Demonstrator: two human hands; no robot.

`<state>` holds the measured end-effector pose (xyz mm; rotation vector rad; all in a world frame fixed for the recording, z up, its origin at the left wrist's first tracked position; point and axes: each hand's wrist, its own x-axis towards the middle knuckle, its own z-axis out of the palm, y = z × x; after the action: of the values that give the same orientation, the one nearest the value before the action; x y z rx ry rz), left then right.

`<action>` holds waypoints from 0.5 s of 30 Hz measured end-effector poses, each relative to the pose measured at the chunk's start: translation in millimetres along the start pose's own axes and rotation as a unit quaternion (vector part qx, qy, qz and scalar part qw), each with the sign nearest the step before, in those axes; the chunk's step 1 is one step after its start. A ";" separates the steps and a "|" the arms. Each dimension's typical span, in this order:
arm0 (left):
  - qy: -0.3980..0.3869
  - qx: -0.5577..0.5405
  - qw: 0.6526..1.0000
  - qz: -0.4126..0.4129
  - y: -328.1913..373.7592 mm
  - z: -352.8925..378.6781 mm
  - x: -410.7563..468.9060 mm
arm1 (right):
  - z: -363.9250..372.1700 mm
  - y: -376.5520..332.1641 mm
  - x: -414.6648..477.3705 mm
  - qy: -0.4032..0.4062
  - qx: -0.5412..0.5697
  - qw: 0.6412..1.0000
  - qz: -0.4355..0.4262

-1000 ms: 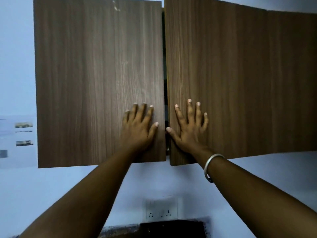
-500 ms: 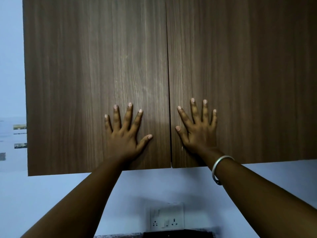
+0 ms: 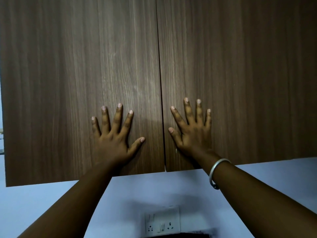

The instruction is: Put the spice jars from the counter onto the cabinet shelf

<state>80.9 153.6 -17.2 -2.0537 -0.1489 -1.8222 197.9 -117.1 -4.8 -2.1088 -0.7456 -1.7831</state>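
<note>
The wall cabinet's two dark wood doors are shut, with a thin seam between them. My left hand (image 3: 114,140) lies flat with fingers spread on the left door (image 3: 68,74), near its lower inner corner. My right hand (image 3: 193,133), a metal bangle on its wrist, lies flat on the right door (image 3: 240,74) beside the seam. Neither hand holds anything. The shelf inside is hidden behind the doors. No spice jars or counter surface show in this view.
A pale wall runs below the cabinet. A white socket and switch plate (image 3: 162,222) sits on it low in the middle, with a dark object's top edge (image 3: 175,235) just under it. Papers on the wall show at the far left edge (image 3: 1,140).
The two doors, ajar a second ago, have swung shut under my palms. My left hand has slid a little left and its fingers have spread. The view has closed in on the cabinet.
</note>
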 end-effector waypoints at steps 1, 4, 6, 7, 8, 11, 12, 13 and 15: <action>0.000 0.003 1.000 0.000 -0.1 0.9 -0.1 | 0.8 0.2 -0.1 0.002 -0.002 1.000 0.000; -0.007 0.004 1.000 0.000 0.0 -1.1 1.2 | -1.7 -0.2 1.1 -0.003 -0.004 1.000 -0.004; -0.022 -0.004 1.000 -0.008 0.5 -6.7 2.0 | -6.7 -1.1 1.5 -0.015 -0.006 1.000 -0.003; -0.039 -0.009 0.999 -0.013 0.5 -12.9 1.9 | -11.3 -2.8 0.7 -0.026 -0.008 1.000 0.000; -0.052 -0.017 0.998 -0.012 2.0 -17.4 2.1 | -14.9 -4.6 0.1 -0.040 -0.014 0.999 -0.002; -0.127 -0.034 0.991 -0.022 5.9 -38.8 8.2 | -34.0 -9.9 4.1 -0.105 -0.014 0.994 0.014; -0.151 -0.047 0.987 -0.028 7.8 -51.0 7.6 | -45.7 -14.1 3.3 -0.124 -0.007 0.992 0.017; -0.160 -0.061 0.985 -0.035 10.1 -59.0 7.6 | -55.0 -16.6 4.1 -0.128 0.003 0.992 0.021; -0.150 -0.066 0.986 -0.043 19.0 -73.7 6.1 | -74.3 -26.3 3.9 -0.114 0.012 0.993 0.024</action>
<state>19.5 109.0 -9.5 -2.4432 -0.2050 -1.5967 122.3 -133.4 10.8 -2.3207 -0.7602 -1.5172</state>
